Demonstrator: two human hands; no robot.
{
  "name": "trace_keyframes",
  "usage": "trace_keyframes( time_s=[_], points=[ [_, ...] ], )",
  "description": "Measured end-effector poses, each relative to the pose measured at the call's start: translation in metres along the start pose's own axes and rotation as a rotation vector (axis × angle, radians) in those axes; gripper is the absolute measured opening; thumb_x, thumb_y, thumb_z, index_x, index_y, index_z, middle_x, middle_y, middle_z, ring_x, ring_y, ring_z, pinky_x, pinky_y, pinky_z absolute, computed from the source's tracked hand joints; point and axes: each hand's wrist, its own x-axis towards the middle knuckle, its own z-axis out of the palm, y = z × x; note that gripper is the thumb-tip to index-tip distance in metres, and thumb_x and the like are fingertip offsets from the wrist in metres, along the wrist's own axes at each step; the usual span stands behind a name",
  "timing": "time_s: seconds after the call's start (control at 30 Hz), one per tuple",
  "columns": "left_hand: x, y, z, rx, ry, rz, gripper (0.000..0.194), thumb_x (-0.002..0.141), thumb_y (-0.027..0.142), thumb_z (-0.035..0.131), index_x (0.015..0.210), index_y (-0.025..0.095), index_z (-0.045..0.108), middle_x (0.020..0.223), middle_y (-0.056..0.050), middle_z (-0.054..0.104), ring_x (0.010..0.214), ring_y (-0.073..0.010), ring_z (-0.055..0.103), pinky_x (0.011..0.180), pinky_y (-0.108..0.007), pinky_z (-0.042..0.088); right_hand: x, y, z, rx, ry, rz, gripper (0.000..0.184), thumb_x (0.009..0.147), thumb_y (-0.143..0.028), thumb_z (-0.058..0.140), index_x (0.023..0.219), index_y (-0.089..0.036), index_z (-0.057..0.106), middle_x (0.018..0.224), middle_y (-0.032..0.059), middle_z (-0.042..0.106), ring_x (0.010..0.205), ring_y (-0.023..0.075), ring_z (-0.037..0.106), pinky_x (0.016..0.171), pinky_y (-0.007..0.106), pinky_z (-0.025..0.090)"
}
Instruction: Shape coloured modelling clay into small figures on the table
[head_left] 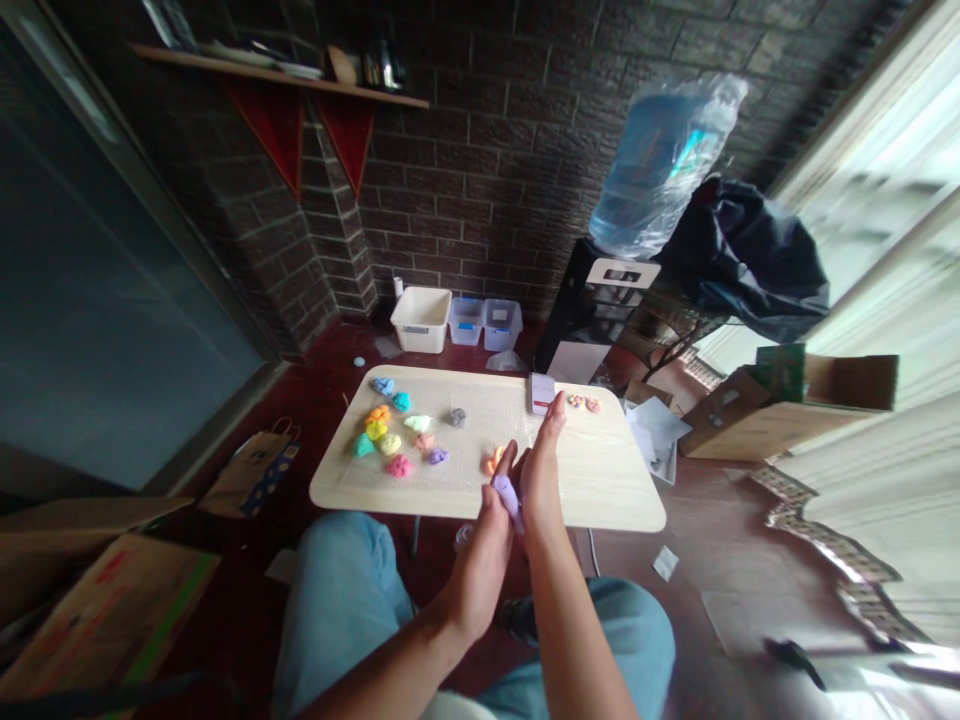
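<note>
A roll of purple modelling clay [508, 499] is pressed between my two palms, above the near edge of the low table. My left hand [484, 560] bears on it from the left, and my right hand [543, 490] has its palm against the other side with the fingers stretched out straight. Just beyond my left fingertips, a piece of orange clay [493, 461] lies on the table, partly covered by the hand. Lumps of clay in many colours sit at the left, among them a pink one [399, 465] and a smaller purple one [439, 456].
The pale table [600, 500] stands in front of my knees, with a clear mat [480, 400] on it. A phone [541, 393] and two small multicoloured pieces [584, 403] lie toward the back right. Behind are plastic bins [421, 322] and a water dispenser [596, 300].
</note>
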Motion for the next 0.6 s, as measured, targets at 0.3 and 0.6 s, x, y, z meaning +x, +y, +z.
trace_keyframes(
  time_s=[0.3,0.6],
  points=[
    [0.023,0.023,-0.014,-0.138,0.198,-0.063,0.034,0.094,0.032,0.055,0.122,0.016,0.065,0.137,-0.011,0.063,0.137,-0.0233,0.048,0.116,-0.037,0.038,0.001,0.009,-0.02,0.049,-0.078,0.05,0.067,0.094,-0.066,0.033,0.139,-0.021,0.053,0.148,0.0142,0.051,0.138,0.0274,0.046,0.115,0.051,0.03],
    [0.036,0.05,-0.024,-0.109,0.148,0.033,0.038,0.099,0.04,0.044,0.122,0.017,0.064,0.147,-0.008,0.054,0.142,-0.0199,0.042,0.118,-0.034,0.032,-0.053,0.022,-0.036,0.207,-0.365,0.206,0.035,0.077,-0.047,0.075,0.099,-0.022,0.061,0.074,-0.0008,0.069,0.064,0.0155,0.062,0.061,0.028,0.051]
  ],
)
